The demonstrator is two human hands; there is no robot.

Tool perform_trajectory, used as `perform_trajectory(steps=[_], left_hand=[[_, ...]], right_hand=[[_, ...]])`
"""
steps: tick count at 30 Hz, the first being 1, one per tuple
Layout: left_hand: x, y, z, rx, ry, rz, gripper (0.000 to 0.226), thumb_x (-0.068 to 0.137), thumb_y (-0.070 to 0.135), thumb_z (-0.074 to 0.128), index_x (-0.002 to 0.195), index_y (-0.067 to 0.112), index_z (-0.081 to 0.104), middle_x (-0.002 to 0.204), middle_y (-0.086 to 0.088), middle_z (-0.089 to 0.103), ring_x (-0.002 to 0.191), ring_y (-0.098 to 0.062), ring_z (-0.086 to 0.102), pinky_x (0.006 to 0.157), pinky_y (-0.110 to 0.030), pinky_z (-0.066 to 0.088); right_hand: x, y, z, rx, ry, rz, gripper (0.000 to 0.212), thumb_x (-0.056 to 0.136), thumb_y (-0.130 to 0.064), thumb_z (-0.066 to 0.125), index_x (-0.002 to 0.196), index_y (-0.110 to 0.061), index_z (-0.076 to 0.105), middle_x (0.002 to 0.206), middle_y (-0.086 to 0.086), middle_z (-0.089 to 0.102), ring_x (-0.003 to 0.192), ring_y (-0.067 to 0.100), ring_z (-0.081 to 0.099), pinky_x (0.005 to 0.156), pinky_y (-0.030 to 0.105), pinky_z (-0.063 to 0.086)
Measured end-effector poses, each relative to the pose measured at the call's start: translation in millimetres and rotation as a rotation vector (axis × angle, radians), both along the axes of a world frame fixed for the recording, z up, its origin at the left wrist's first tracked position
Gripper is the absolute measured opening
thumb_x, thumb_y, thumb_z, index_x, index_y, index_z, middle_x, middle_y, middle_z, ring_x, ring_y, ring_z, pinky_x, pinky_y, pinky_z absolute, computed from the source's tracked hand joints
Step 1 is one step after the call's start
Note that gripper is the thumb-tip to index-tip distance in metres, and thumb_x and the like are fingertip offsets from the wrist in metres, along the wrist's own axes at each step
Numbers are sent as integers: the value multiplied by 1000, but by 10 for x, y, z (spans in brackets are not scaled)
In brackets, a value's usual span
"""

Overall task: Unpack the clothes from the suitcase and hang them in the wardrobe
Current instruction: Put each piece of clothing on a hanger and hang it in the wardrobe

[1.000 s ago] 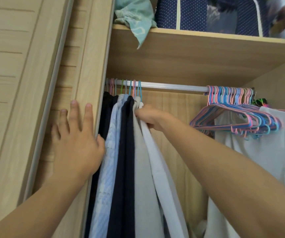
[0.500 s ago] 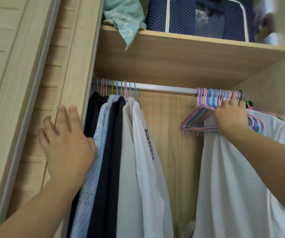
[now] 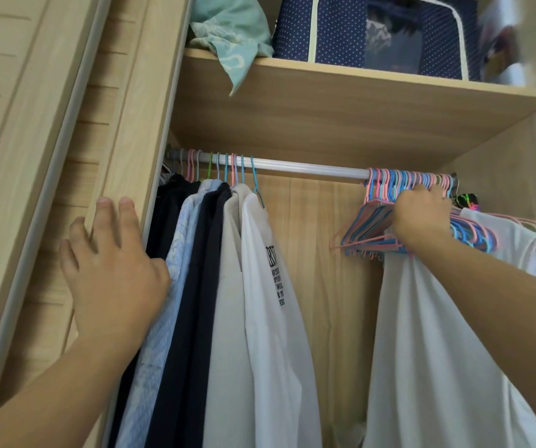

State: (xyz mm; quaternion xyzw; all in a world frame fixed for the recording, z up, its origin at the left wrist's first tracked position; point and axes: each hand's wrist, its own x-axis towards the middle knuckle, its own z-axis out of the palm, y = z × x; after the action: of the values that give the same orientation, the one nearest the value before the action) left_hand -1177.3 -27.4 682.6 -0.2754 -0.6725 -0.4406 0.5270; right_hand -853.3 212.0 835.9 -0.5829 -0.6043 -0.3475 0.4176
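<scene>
A silver rail point(image 3: 308, 166) runs across the wardrobe. On its left end hang several garments: dark ones, a pale blue shirt point(image 3: 169, 305), a navy one point(image 3: 195, 286), a beige one and a white shirt with black lettering point(image 3: 273, 305). My left hand point(image 3: 111, 270) lies flat with straight fingers on the wardrobe's front edge, its thumb against the pale blue shirt. At the rail's right end my right hand point(image 3: 421, 215) grips into a bunch of empty pink and blue hangers point(image 3: 366, 234). Below that hand hangs a white T-shirt point(image 3: 438, 350).
The sliding door point(image 3: 34, 124) stands at the left. A wooden shelf point(image 3: 341, 92) above the rail carries a teal cloth point(image 3: 231, 30) that droops over its edge and a navy dotted storage box point(image 3: 357, 30). Bare back panel point(image 3: 324, 270) shows between the two clothing groups.
My right hand left the white shirt at the left group and crossed to the hanger bunch at the right. The white shirt now hangs free. My left hand stayed put.
</scene>
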Motion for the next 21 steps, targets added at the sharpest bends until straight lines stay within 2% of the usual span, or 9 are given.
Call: perform_trajectory(steps=[3, 9, 13, 17, 19, 21], left_hand=[[-11, 5, -2, -1, 2, 7, 90, 74, 9, 67, 155, 4, 27, 159, -24, 25, 137, -54, 29, 106, -73, 28], [-4, 3, 1, 0, -6, 7, 90, 74, 10, 66, 155, 5, 27, 159, -23, 25, 137, -54, 28, 106, -73, 29], [-3, 3, 4, -2, -4, 15, 90, 73, 10, 65, 155, 4, 27, 159, -24, 26, 136, -54, 30, 105, -73, 30], [-8, 3, 3, -10, -11, 14, 90, 74, 11, 65, 155, 5, 27, 159, -24, 26, 135, -55, 31, 104, -72, 31], [-18, -2, -3, -8, -9, 12, 89, 75, 11, 64, 155, 5, 25, 159, -24, 25, 136, -54, 30, 106, -71, 30], [-21, -10, -14, 7, -5, 5, 83, 79, 13, 56, 155, 5, 24, 159, -24, 24, 136, -54, 29, 107, -70, 28]], right_hand=[[-53, -3, 8, -8, -87, -83, 36, 86, -15, 66, 119, -4, 60, 121, 18, 56, 121, 39, 45, 100, 48, 40], [-80, -50, 57, 56, -192, -240, 28, 95, -22, 44, 118, -9, 55, 116, 12, 63, 111, 31, 52, 98, 42, 38], [-95, -85, 142, 19, -130, -116, 25, 89, -15, 54, 111, -4, 51, 105, 11, 68, 106, 34, 62, 106, 46, 33], [-190, -162, 206, 62, -21, 49, 28, 87, -8, 56, 113, 1, 50, 104, 18, 68, 103, 40, 65, 106, 49, 36], [-249, -234, 172, 75, 6, 118, 29, 88, -6, 56, 115, 3, 51, 107, 20, 68, 103, 41, 65, 101, 49, 40], [-295, -333, 91, 96, 9, 162, 29, 89, -4, 53, 117, 3, 51, 109, 22, 67, 102, 43, 65, 89, 46, 47]])
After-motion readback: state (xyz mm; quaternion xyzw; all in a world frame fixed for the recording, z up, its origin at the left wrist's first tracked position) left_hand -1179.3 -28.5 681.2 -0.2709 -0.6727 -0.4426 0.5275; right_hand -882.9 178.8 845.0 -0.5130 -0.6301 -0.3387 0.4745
